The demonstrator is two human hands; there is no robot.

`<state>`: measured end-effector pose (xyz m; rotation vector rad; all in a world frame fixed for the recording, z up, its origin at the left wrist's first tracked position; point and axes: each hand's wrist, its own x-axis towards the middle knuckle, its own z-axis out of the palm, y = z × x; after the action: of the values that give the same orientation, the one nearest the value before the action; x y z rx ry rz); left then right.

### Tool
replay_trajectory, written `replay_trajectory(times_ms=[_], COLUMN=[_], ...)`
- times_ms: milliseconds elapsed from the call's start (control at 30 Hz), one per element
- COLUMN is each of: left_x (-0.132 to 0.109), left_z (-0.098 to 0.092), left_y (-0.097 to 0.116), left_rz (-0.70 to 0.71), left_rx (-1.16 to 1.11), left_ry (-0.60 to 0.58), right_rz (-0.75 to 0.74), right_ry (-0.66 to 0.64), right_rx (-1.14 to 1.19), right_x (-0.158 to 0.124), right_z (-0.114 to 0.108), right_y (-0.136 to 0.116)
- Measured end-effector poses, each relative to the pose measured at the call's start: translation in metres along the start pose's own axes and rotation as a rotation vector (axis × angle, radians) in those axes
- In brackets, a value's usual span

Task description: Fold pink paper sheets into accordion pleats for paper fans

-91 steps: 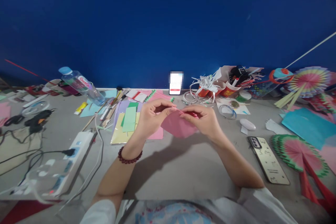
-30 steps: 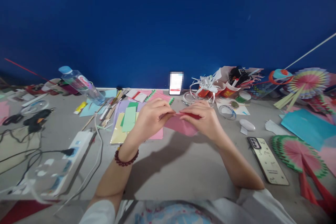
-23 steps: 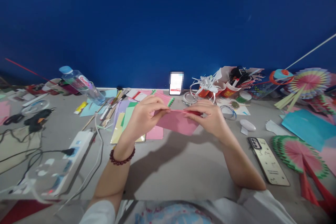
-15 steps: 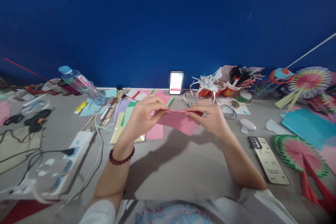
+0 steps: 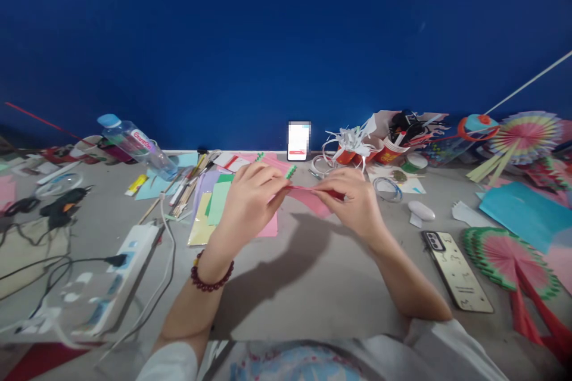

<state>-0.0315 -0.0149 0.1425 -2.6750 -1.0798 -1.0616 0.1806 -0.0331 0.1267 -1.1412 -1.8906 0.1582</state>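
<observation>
A sheet of pink paper (image 5: 316, 202) is held up above the table between my two hands. My left hand (image 5: 252, 199) pinches its upper edge on one side, thumb below and fingers on top. On the other side, my right hand (image 5: 351, 199) pinches the same edge in the same way. A narrow band, which looks like a fold, runs along the edge between my fingertips. Much of the sheet is hidden behind my fingers. Beyond my left hand lie coloured paper sheets (image 5: 220, 202) and a pink paper piece with green trim (image 5: 279, 165).
A phone (image 5: 298, 141) stands against the blue wall. On the left are a plastic bottle (image 5: 142, 146) and a power strip (image 5: 123, 280) with cables. To the right lie another phone (image 5: 458, 274), a watermelon-coloured paper fan (image 5: 509, 259) and cups of supplies (image 5: 391, 150).
The pink paper has tilted, so less of its face shows below my hands. My left hand has turned slightly, and both hands still pinch the edge.
</observation>
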Motion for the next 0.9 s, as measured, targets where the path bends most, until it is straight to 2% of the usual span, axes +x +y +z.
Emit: replay_trajectory(times_ms=[133, 233, 333, 500, 900], left_x=[-0.002, -0.002, -0.001, 0.0, -0.001], left_z=[0.008, 0.014, 0.014, 0.01, 0.009], left_y=[0.013, 0.016, 0.013, 0.004, 0.004], left_rz=[0.098, 0.119, 0.101, 0.044, 0.041], left_rx=[0.132, 0.186, 0.152, 0.048, 0.013], left_ry=[-0.001, 0.052, 0.085, 0.058, 0.023], right_rz=[-0.067, -0.079, -0.055, 0.05, 0.1], right_ry=[0.001, -0.022, -0.059, -0.115, -0.139], right_rx=[-0.049, -0.03, 0.054, 0.185, 0.173], right_x=[-0.001, 0.001, 0.004, 0.004, 0.004], right_z=[0.001, 0.0, -0.004, -0.01, -0.008], right_y=[-0.002, 0.0, 0.005, 0.012, 0.01])
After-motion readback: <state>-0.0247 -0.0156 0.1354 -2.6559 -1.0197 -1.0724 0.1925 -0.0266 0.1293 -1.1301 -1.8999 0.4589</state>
